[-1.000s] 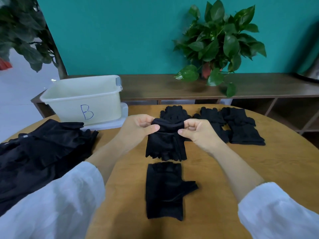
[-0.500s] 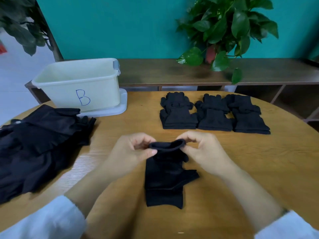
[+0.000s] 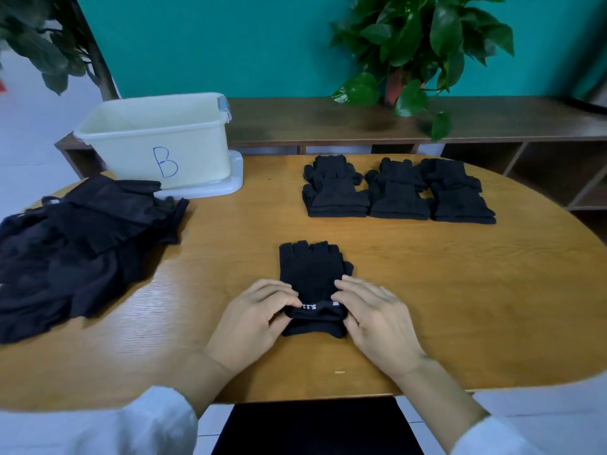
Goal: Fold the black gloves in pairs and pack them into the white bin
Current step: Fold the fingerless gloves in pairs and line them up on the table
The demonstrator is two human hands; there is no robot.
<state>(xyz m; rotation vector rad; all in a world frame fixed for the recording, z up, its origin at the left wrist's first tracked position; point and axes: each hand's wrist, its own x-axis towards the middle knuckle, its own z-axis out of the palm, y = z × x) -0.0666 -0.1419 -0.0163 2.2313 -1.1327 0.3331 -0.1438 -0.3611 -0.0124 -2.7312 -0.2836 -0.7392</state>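
- I see a round wooden table (image 3: 427,290).
- Behind it, a low wooden shelf (image 3: 328,123) carries a leafy potted plant (image 3: 417,44).
- Teal wall (image 3: 213,44) beyond.

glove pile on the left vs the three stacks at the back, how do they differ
The glove pile is loose and rumpled, spreading wide near the left table edge; the three stacks are folded flat and squared. The pile is one sprawling heap, while the stacks stand in a tidy row, side by side. The pile lies just in front of the white bin; the stacks sit to its right. Both are black and on the table, not yet binned.
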